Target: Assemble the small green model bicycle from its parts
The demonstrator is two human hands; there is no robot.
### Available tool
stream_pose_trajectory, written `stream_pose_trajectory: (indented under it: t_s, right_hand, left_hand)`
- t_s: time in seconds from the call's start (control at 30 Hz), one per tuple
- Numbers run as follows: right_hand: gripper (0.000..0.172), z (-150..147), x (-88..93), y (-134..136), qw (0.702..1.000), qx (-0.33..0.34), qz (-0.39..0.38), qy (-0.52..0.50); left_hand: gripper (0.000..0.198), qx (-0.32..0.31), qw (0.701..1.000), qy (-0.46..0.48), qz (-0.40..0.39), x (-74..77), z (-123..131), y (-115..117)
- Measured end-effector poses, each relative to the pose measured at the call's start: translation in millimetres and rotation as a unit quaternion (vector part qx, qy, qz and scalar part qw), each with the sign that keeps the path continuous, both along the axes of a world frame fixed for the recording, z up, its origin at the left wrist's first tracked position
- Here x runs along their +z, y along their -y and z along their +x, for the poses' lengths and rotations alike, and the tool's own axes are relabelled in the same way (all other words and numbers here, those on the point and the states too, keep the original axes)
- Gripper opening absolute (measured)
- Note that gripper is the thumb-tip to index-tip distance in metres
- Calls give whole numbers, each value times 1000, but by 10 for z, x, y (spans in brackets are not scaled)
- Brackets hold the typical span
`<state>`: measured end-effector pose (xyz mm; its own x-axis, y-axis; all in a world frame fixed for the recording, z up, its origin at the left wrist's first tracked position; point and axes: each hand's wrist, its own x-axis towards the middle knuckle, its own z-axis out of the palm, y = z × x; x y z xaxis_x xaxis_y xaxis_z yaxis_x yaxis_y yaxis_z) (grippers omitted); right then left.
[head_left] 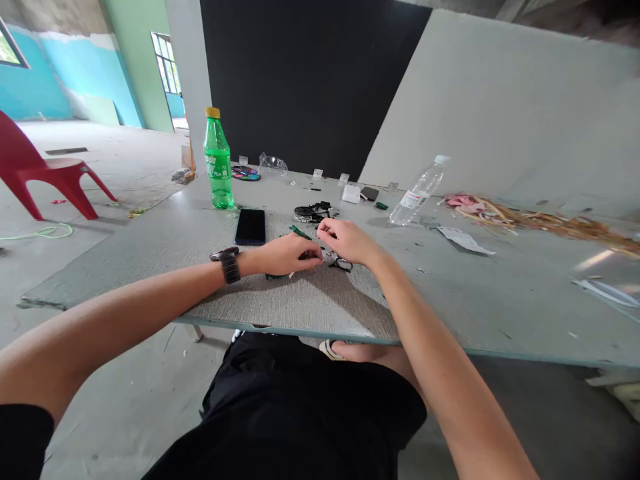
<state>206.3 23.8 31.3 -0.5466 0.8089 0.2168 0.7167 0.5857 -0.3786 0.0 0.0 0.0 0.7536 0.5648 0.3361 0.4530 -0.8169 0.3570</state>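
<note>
My left hand [299, 254] rests low over the textured mat, its fingers curled together at a small clear or pale bit that I cannot make out. Just to its right, my right hand [346, 239] has its fingers bent into a pinch, and what they hold is hidden. Below the right fingers lies a small black part with a round ring [342, 265]. A dark green piece [300, 232] shows behind the left hand. Farther back sits a black assembly like a miniature bicycle [316, 212]. A dark watch [229, 265] is on my left wrist.
A phone [250, 227] lies left of the hands, with a green bottle [218, 163] upright behind it. A clear bottle [419, 191] leans at the right. White [351, 194] and dark [370, 193] small cases lie at the back. A red chair [45, 167] stands left.
</note>
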Motion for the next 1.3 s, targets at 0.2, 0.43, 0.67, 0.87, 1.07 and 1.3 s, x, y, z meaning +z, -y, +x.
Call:
stream_pose_trajectory:
  t_s: [0.2, 0.43, 0.67, 0.87, 1.07, 1.3]
  right_hand:
    - [23, -6, -15, 0, 1000, -13, -2, -24]
    - [43, 16, 9, -57, 984, -122, 112, -63]
    - [22, 178, -141, -253, 982, -158, 106, 19]
    - [23, 358, -269, -422, 973, -190, 63, 116]
    - [24, 322, -270, -423, 983, -140, -1, 119]
    - [8, 154, -242, -317, 998, -49, -35, 14]
  left_hand:
    - [27, -21, 999, 19, -19, 12, -9, -1]
    - [28, -4, 999, 31, -28, 31, -4, 18]
    - [27, -5, 999, 31, -24, 19, -8, 14]
    - [28, -6, 999, 30, -30, 18, -6, 6]
    - [28, -8, 999, 34, -27, 20, -4, 6]
    - [29, -8, 999, 31, -9, 7, -2, 9]
